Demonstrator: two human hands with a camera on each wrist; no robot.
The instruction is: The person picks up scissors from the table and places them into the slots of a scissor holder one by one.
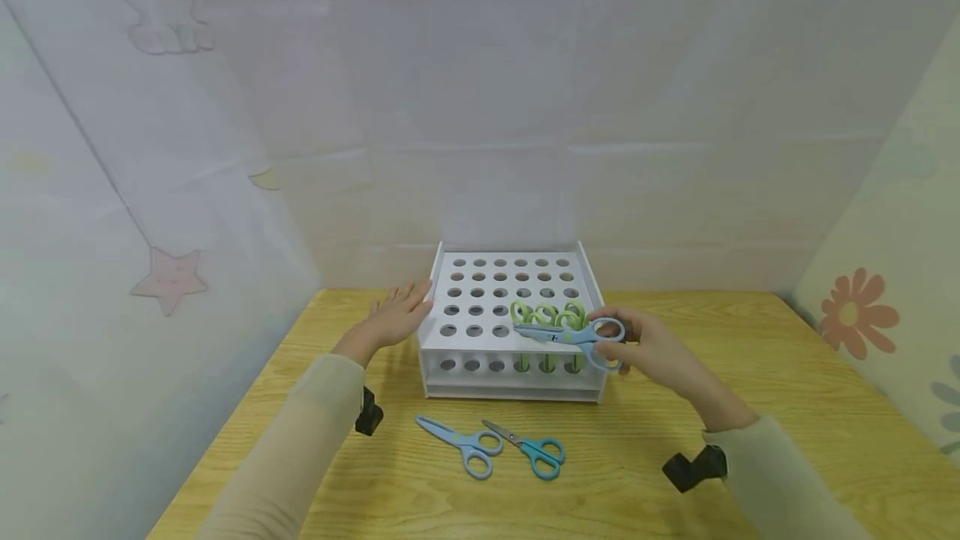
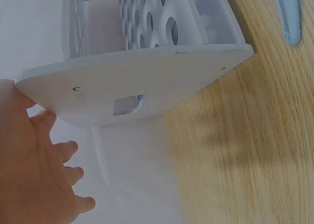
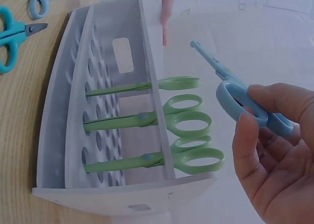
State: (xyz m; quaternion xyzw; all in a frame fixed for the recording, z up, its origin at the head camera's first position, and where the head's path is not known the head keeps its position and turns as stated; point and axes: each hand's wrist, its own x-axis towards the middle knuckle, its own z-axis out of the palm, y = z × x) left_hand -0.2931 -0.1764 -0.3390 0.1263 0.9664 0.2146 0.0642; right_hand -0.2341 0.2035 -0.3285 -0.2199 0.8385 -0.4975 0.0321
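My right hand (image 1: 651,350) pinches light blue scissors (image 3: 238,94) by their handle loops. In the head view their blades point left, above the front right of a white rack (image 1: 513,393) with rows of round holes. Three green scissors (image 3: 142,120) stand blades down in the rack's front right holes, loops above the top board. My left hand (image 1: 395,317) rests at the rack's left side; the left wrist view shows its thumb against the side panel (image 2: 167,82), the other fingers extended.
Another pair of light blue scissors (image 1: 456,437) and teal scissors (image 1: 542,455) lie on the wooden table (image 1: 630,482) in front of the rack. A pale cloth wall (image 1: 510,90) hangs behind, with printed cloth at both sides.
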